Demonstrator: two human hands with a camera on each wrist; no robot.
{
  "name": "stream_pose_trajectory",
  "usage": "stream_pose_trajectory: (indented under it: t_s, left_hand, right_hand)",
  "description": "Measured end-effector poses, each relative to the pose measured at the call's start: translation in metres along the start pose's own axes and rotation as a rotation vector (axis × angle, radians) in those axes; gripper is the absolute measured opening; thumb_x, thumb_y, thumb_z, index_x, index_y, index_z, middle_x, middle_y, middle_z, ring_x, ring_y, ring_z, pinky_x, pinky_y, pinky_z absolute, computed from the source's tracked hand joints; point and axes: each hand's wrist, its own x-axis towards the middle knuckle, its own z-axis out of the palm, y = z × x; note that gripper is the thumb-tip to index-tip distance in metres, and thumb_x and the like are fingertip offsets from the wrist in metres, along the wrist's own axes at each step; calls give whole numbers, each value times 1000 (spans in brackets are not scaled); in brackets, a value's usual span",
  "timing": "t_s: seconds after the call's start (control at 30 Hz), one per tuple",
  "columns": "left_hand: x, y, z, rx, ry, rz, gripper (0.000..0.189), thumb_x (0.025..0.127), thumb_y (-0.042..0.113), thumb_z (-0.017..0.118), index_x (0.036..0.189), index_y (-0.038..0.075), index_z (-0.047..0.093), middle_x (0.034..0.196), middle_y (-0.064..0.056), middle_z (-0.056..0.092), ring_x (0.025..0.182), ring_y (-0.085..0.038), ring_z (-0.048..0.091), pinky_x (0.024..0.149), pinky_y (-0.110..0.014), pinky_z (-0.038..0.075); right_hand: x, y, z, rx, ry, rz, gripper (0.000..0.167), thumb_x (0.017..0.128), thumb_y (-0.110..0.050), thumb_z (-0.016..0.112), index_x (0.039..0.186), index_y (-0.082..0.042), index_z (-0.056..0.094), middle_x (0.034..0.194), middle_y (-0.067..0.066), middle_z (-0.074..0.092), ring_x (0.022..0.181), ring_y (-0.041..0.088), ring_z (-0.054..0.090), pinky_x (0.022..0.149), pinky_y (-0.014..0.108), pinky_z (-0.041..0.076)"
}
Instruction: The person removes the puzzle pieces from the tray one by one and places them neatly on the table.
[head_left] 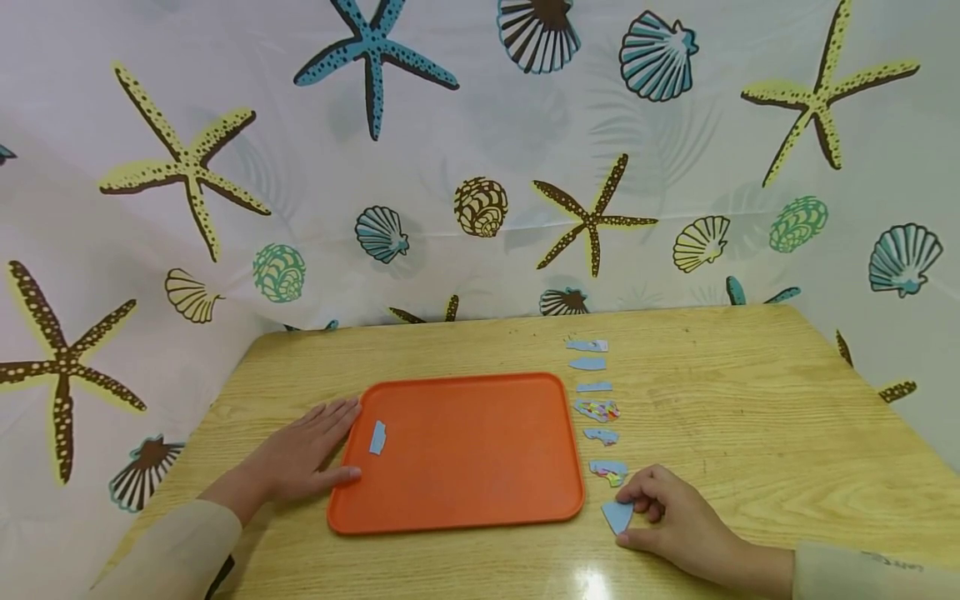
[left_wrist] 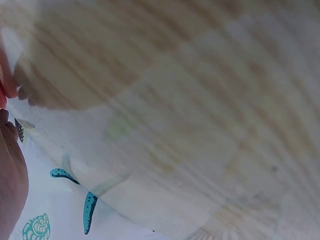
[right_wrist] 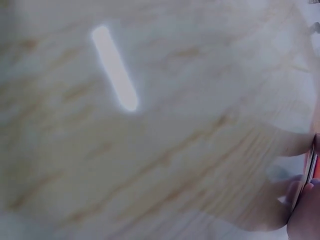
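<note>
An orange tray [head_left: 465, 454] lies on the wooden table, with one small light-blue paper piece [head_left: 378, 437] near its left side. My left hand [head_left: 307, 454] rests at the tray's left edge, fingers stretched out and thumb on the rim. Just off the tray's lower right corner, my right hand [head_left: 678, 521] pinches a light-blue, roughly triangular paper piece [head_left: 618, 516] between thumb and fingers. In the right wrist view that piece [right_wrist: 303, 182] appears edge-on between the fingertips. At the left border of the left wrist view, only part of the left hand [left_wrist: 11, 175] shows.
Several paper pieces stand in a column right of the tray, among them a multicoloured piece [head_left: 597, 409] and a blue one with a yellow star [head_left: 609, 472]. The wooden table [head_left: 765, 417] extends to the right. A cloth printed with starfish and shells [head_left: 450, 167] hangs behind.
</note>
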Motion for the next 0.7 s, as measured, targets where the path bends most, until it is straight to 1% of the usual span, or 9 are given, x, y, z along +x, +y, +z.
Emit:
stream_pose_trajectory:
  t_s: [0.2,0.37,0.5,0.6,0.7]
  left_hand:
    - [0,1,0,-12,0,0,93,92,66,46,152,-1,26,158,-14,24,144,-32,22,116,-48,18]
    - [0,2,-2,-13,-4,-5,93,92,67,45,152,-1,26,158,-14,24,144,-32,21,116,-49,17]
    - [0,4,-3,-16,-7,-10,93,92,67,44,152,-1,25,158,-14,24,144,-32,21,116,-49,17]
    - [-1,3,-3,-19,-8,-11,93,92,67,44,152,-1,25,158,-13,24,144,-32,21,116,-49,17]
    - [-1,3,-2,-17,-8,-10,93,92,67,44,152,0,26,158,-13,24,144,-32,21,116,-49,17]
  right_hand:
    - [1,-1,-2,34,-2,18,37,71,-19,87,101,-7,68,92,3,55,76,11,52,64,21,49]
    - [3,-5,-6,75,-20,28,39,72,-18,87,103,-4,68,94,5,56,74,13,52,62,21,49]
    - [5,-6,-8,81,-20,39,40,71,-19,87,103,-4,68,92,6,55,73,13,51,62,21,49]
    - [9,-9,-10,88,-16,44,40,72,-19,87,104,-4,67,91,7,54,75,16,53,64,22,51]
    - [18,-15,-11,97,-4,16,39,74,-18,86,105,-4,67,93,8,55,79,19,54,68,24,52]
